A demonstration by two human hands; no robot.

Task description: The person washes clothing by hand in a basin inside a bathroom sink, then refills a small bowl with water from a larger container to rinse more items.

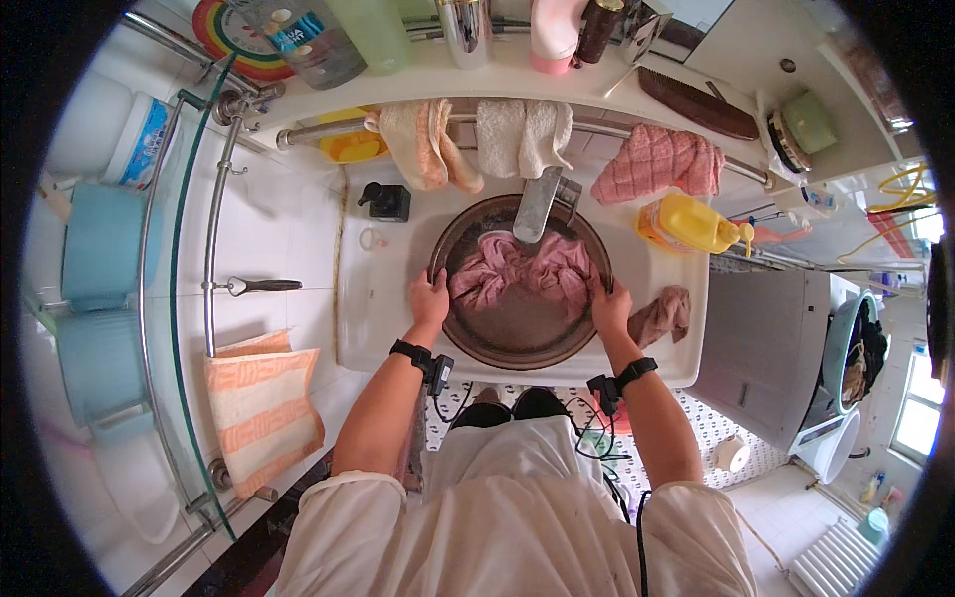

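A round, brownish see-through basin [517,361] sits in the white sink, under the metal faucet [535,207]. Inside it, a wet pink cloth [485,275] lies bunched in two mounds, with dark-looking water in front of it. My left hand [430,298] is closed on the basin's left rim. On the opposite side my right hand [610,304] grips the right rim, close to the cloth; its fingertips are partly hidden. Both wrists wear black straps with small devices.
A yellow pump bottle [686,225] and a crumpled brownish cloth [661,315] lie right of the basin. A black dispenser [384,202] stands at left. Towels [517,134] hang from the rail behind; bottles and a comb [696,102] line the shelf above. A washing machine [761,343] is at right.
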